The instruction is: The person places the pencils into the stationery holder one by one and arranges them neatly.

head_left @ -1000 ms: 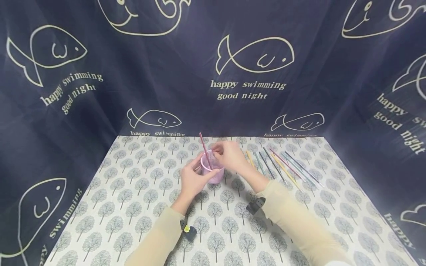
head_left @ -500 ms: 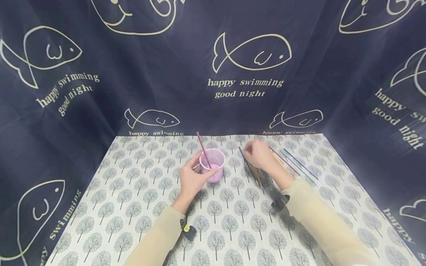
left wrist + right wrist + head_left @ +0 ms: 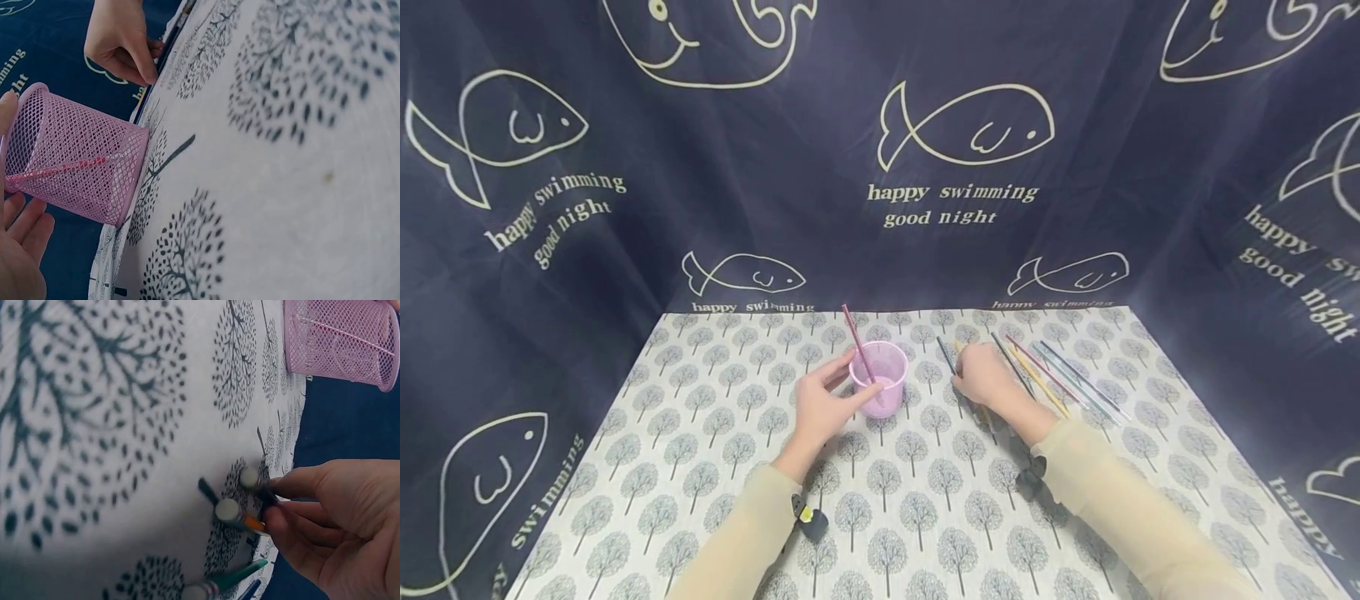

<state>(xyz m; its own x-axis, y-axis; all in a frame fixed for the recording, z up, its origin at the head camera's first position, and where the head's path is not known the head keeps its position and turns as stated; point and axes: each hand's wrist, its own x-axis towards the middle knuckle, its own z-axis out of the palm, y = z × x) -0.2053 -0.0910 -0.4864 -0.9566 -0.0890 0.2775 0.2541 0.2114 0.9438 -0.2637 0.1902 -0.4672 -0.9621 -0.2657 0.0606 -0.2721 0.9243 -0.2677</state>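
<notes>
A pink mesh cup (image 3: 880, 407) stands on the patterned cloth, with a red stick (image 3: 854, 333) leaning in it and rising over its rim. My left hand (image 3: 822, 408) grips the cup's left side, thumb at the near side; the left wrist view shows the cup (image 3: 84, 150) beside partly spread fingers. Right of the cup, my right hand (image 3: 994, 382) is low over the cloth among thin sticks. In the right wrist view its thumb and forefinger pinch a dark stick (image 3: 267, 496), white end towards the camera. An orange stick (image 3: 253, 524) lies just beside it.
Several coloured sticks lie side by side on the cloth to the right, among them a yellow one (image 3: 1037, 380) and a red one (image 3: 1052, 375). A dark blue curtain (image 3: 850, 233) with fish outlines stands behind the table.
My right hand has moved from the cup's rim rightwards to the sticks, then slightly nearer me. A dark stick now lies farther left than before. My left hand still holds the cup.
</notes>
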